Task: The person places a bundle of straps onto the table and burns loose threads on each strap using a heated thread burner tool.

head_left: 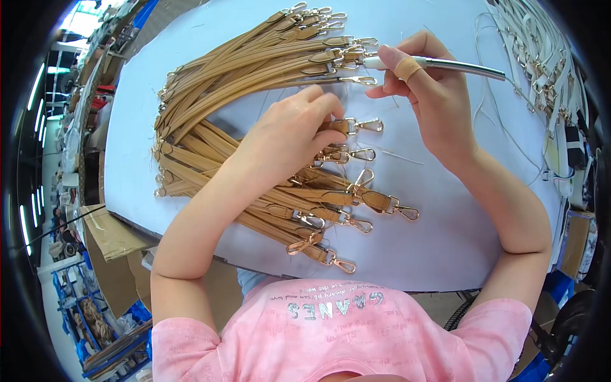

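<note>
My left hand [286, 130] is closed, thumb and fingers curled round the end of a tan strap [337, 127], whose gold swivel clasp [370, 125] sticks out to the right. Above and to the right, my right hand [436, 95] grips a slim pen-shaped tool [464, 65], silver with a white front end that points left. A tan bandage [406, 69] wraps one of its digits. More tan straps with gold clasps lie in an upper bundle [248, 70] and a lower bundle [280, 197], on both sides of my left hand. Its fingers partly hide the strap.
The straps rest on a pale table sheet [439, 229]. White straps with metal clasps [541, 70] are heaped along the right edge, and loose threads [496, 121] trail near them. Beyond the left edge are a cardboard box [121, 267] and a blue rack [83, 312].
</note>
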### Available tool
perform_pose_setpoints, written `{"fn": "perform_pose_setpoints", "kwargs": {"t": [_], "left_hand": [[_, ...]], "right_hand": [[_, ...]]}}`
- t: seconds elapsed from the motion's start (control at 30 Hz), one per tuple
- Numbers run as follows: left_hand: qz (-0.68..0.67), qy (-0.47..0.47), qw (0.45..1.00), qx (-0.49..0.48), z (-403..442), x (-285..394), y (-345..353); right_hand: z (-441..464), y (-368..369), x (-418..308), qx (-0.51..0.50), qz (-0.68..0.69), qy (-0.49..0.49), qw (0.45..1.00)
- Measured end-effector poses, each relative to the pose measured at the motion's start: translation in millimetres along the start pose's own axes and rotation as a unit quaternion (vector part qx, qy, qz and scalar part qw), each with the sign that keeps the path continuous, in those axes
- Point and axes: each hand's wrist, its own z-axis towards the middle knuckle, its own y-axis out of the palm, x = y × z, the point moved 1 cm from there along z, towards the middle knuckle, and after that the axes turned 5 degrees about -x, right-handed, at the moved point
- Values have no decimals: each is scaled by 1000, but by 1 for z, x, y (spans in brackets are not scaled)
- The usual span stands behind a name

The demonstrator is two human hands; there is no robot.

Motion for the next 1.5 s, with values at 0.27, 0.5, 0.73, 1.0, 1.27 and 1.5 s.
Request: {"fn": "perform_pose_setpoints", "kwargs": {"t": [0.27,0.5,0.73,1.0,1.27,1.5], "left_hand": [[8,-1,999,34,3,-11,-2],[-146,-48,986,58,3,-28,1],[-235,-68,969,40,6,-34,3],[-277,-83,957,-13,3,-36,4],[-289,-78,954,-18,3,-32,0],[-303,-71,950,-16,3,-33,0]], "right_hand": [[-2,0,2,-13,12,21,1000],[0,-3,12,-19,22,88,996],[1,2,19,-55,22,140,988],[-1,7,25,-91,-80,132,984],[-5,14,23,-94,-150,126,976],[-6,12,25,-99,-197,111,969]]}}
